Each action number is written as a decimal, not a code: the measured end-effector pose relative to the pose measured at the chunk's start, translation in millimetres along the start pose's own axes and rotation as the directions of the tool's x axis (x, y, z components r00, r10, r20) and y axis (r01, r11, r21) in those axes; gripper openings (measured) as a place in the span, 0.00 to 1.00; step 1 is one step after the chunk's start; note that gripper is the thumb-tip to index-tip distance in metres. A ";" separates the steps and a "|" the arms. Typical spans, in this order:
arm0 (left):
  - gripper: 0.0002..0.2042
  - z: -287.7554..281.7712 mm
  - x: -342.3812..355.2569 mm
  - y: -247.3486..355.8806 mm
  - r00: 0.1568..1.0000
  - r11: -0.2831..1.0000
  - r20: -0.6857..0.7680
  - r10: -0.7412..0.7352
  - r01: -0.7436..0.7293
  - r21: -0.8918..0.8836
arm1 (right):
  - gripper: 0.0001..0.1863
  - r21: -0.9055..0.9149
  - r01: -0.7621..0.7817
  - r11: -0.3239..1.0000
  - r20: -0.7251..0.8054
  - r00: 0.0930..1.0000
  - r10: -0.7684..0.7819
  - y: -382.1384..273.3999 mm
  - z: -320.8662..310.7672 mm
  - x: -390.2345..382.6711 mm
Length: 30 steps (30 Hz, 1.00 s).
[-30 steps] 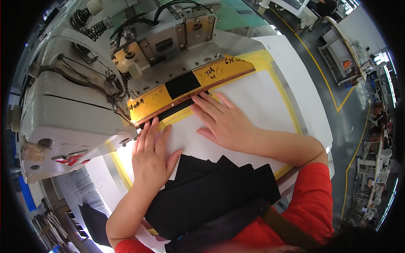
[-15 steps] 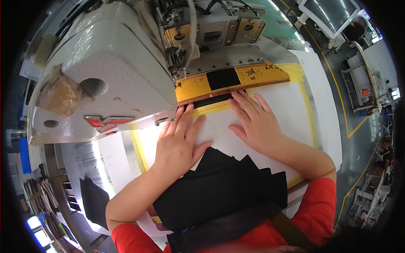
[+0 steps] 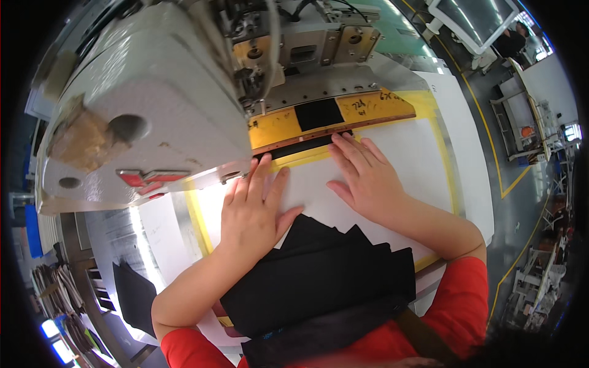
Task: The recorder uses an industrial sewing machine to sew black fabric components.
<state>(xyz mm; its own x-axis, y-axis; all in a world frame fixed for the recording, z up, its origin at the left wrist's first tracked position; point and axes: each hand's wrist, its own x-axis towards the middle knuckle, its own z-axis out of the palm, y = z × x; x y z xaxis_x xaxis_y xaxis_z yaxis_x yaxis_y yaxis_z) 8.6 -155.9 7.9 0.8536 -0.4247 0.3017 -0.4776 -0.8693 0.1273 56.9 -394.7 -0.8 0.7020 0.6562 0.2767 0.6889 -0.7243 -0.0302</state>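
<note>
A narrow strip of black fabric [image 3: 300, 148] lies along the front edge of a yellow clamp plate [image 3: 374, 110] on a large sewing machine [image 3: 178, 116]. My left hand [image 3: 248, 211] lies flat, fingers stretched out, its tips at the strip's left end beside the machine head. At the strip's right end, my right hand [image 3: 371, 178] rests with fingers extended and thumb apart, fingertips against the plate's edge. Neither hand grips anything. Nearer to me, a fanned pile of black fabric pieces [image 3: 325, 276] sits with its far corner close to my left thumb.
A white work board [image 3: 405, 153] with yellow tape borders lies beneath my hands. Another black fabric piece [image 3: 134, 294] is at the left on the metal table [image 3: 116, 239]. A monitor [image 3: 475, 21] stands at the far right, with a person [image 3: 512, 43] beyond it.
The whole view has shifted slightly left. My left fingertips have drawn back a little, uncovering more of the strip's left end. My right hand stays in about the same place.
</note>
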 end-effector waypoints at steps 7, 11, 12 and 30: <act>0.31 -2.4 -2.0 4.7 1.000 0.997 0.005 -0.009 0.009 0.081 | 0.32 0.063 0.025 0.998 -0.068 0.997 -0.020 -1.5 -0.5 -1.9; 0.30 -3.5 -1.2 6.2 1.000 0.999 0.017 -0.027 0.026 0.039 | 0.31 0.072 0.024 0.997 -0.056 0.998 -0.020 -2.2 -0.8 -1.4; 0.30 -3.7 -0.8 6.3 0.999 0.999 0.017 -0.030 0.029 0.032 | 0.30 0.049 0.023 0.999 -0.054 0.998 -0.020 -2.3 -1.2 -0.9; 0.15 -58.3 -61.6 37.7 0.975 0.947 0.218 -0.034 0.102 -0.306 | 0.16 0.473 0.229 0.851 0.202 0.912 -0.357 -51.7 -49.4 -30.7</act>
<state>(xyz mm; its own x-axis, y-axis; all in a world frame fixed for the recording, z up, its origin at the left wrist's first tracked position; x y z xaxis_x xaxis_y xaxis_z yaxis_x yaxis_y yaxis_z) -74.1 -147.7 49.2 0.8943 -0.4396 0.0840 -0.4290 -0.7887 0.4404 -9.2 -387.9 39.6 0.4307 0.8998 0.0692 0.8322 -0.3663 -0.4163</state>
